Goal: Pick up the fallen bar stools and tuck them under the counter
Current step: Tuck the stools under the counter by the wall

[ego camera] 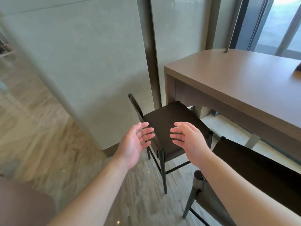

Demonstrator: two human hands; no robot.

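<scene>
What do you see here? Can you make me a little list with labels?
place: room with a wood counter beside a window
far stool: upright, dark seat, front edge just under the counter's corner
near stool: upright, alongside the counter, partly hidden by the right arm
left hand: open, palm inward, above the far stool's back, holding nothing
right hand: open, palm inward, above the far stool's seat, holding nothing
fallen stools: none in view
floor: pale wood pattern
</scene>
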